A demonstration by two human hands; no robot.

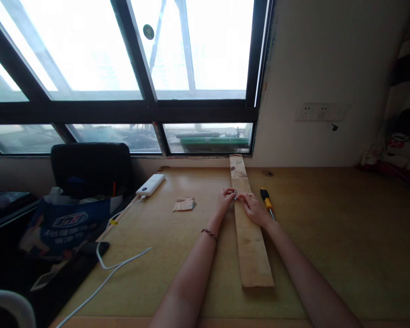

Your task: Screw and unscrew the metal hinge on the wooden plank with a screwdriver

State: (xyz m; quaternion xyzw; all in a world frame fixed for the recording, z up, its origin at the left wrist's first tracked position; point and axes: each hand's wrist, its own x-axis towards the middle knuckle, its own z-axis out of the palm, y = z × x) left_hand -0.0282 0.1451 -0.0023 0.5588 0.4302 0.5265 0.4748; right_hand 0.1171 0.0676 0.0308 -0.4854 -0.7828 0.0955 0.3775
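Note:
A long wooden board (253,253) lies lengthwise on the table, its far end by the window sill. Over its middle, my left hand (226,200) is closed, with fingertips pinching a small shiny piece (235,196), too small to name. From the right, my right hand (252,208) rests on the board, its fingers drawn together at the same piece; what they grip is partly hidden. Just right of the board lies a screwdriver (265,198) with a black and yellow handle, its shaft pointing toward me.
Left of my hands sits a small flat stack of pieces (184,204). A white power bank (151,185) with a white cable (123,263) lies by the table's left edge. A black chair (90,166) and a blue bag (66,225) stand beyond that edge. Wall sockets (321,112) are at right.

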